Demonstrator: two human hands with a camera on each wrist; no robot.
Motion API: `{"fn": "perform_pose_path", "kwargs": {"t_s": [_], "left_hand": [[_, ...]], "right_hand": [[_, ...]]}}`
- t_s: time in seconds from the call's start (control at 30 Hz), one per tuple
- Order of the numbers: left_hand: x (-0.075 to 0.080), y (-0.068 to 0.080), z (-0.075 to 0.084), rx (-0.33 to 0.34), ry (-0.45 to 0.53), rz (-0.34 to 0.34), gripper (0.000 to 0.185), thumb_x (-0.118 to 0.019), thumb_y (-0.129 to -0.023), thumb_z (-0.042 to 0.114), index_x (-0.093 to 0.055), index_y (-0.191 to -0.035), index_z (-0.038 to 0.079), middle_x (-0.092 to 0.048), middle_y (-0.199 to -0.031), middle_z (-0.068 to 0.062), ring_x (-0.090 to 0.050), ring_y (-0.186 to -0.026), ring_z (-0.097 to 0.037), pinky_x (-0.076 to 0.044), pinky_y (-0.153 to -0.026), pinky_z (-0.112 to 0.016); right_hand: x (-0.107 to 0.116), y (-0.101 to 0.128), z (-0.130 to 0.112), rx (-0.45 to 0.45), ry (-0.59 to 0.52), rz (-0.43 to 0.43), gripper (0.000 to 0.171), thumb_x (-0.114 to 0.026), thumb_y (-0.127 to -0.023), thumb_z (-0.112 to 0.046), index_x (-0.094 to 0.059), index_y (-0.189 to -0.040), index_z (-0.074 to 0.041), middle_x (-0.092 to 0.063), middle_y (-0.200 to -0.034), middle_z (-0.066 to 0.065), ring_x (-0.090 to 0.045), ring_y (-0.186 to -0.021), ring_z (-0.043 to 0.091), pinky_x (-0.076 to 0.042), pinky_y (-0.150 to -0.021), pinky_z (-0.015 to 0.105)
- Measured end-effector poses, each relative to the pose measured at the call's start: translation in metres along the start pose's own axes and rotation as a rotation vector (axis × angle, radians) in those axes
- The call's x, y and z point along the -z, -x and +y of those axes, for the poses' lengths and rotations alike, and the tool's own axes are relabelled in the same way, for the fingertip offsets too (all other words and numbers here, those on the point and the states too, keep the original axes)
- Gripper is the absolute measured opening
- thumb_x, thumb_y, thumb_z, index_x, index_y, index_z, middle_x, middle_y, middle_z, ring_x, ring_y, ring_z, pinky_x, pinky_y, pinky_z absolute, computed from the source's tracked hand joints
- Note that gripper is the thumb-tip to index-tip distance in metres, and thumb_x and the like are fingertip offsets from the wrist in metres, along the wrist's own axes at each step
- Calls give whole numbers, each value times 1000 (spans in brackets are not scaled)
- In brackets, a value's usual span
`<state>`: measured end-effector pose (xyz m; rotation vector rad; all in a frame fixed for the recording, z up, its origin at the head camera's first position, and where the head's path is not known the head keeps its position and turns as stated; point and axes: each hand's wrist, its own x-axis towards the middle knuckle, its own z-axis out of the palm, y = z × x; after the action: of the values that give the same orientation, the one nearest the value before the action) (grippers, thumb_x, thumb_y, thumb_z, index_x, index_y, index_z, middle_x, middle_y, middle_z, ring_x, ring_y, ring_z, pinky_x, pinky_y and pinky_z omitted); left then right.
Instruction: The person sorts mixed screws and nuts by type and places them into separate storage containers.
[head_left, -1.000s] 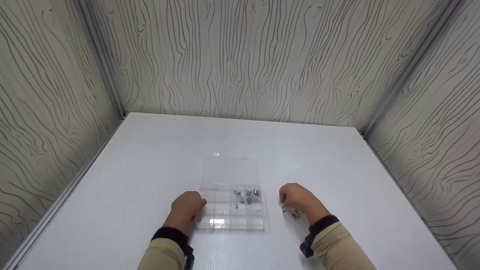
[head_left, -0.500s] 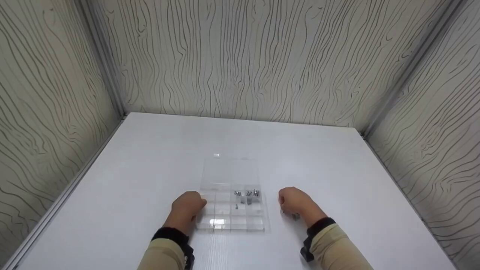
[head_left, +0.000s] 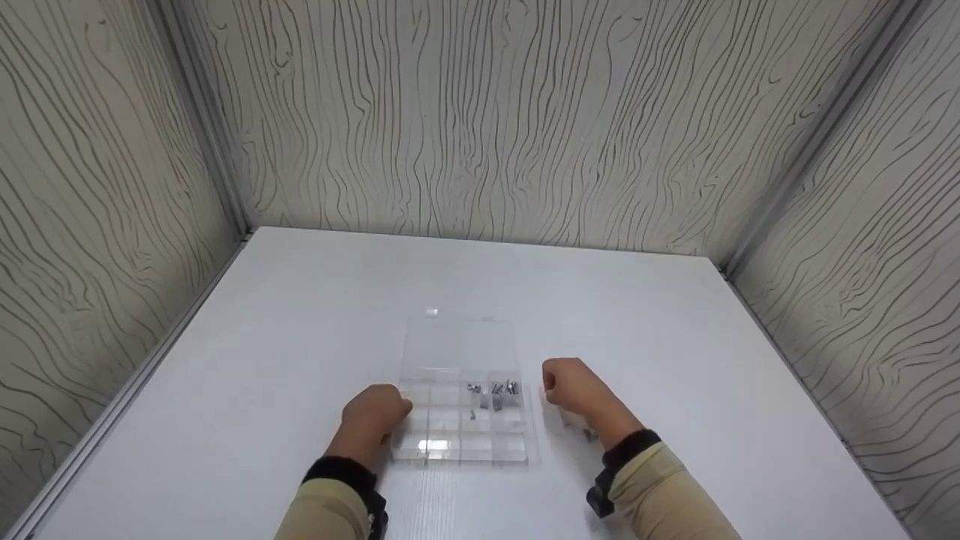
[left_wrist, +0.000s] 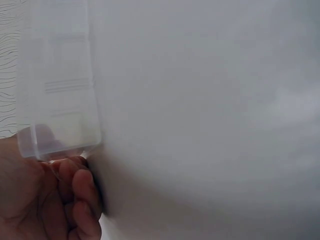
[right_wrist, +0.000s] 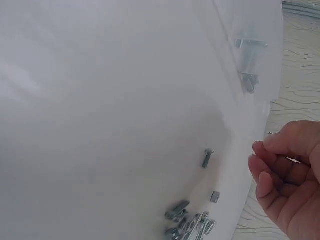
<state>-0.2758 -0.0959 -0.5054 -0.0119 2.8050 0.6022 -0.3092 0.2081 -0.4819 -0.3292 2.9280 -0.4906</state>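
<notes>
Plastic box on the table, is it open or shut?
Open: the lid of the plastic box lies back on the far side, leaving the compartments uncovered.

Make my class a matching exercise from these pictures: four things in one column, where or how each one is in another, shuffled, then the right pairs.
1. Left hand
2. Right hand
3. Lid
4. Loose metal pieces

A. Scattered on the table
B. Open, at the far side of the case
C. Gripping the case's edge
D. Over the table, apart from the case

Pairs: 1-C, 2-D, 3-B, 4-A
</notes>
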Motion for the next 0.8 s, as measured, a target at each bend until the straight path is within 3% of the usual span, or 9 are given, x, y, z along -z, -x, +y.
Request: {"fn": "perform_pose_path", "kwargs": {"t_s": [0.13,0.3,0.57,0.8], "left_hand": [[-2,-2,-1,3,2,-4,30,-48,-83,25,-53,-59,8,-55,-65,-5,-51,-58,-19,-42,-50,-30],[-1,0,0,15,11,-18,32,-50,-87,27,-57,-63,7,-55,-64,-5,-51,-56,-18,-42,-49,-29],[-2,0,0,9,11,10,28,-50,-84,25,-55,-63,8,-54,-65,-5,-50,-58,-19,-41,-50,-30],[0,1,0,13,-2,7,29,-50,-85,26,-55,-63,8,-55,-68,-5,-50,-61,-19,-43,-54,-31]], "right_hand": [[-1,-2,-17,59,-31,50,12,-61,-78,2,-61,-83,-9,-55,-72,-1,-50,-67,14,-45,-61,30],[-4,-1,-37,170,-47,73,22,-56,-80,2,-66,-99,-4,-60,-80,3,-53,-73,15,-47,-66,33],[-14,0,-59,227,-64,48,10,-61,-78,-1,-65,-80,-9,-60,-74,-2,-54,-70,14,-47,-65,30],[-23,1,-66,254,-56,-8,12,-63,-73,0,-62,-74,-13,-59,-71,-5,-52,-66,10,-46,-62,27]]}}
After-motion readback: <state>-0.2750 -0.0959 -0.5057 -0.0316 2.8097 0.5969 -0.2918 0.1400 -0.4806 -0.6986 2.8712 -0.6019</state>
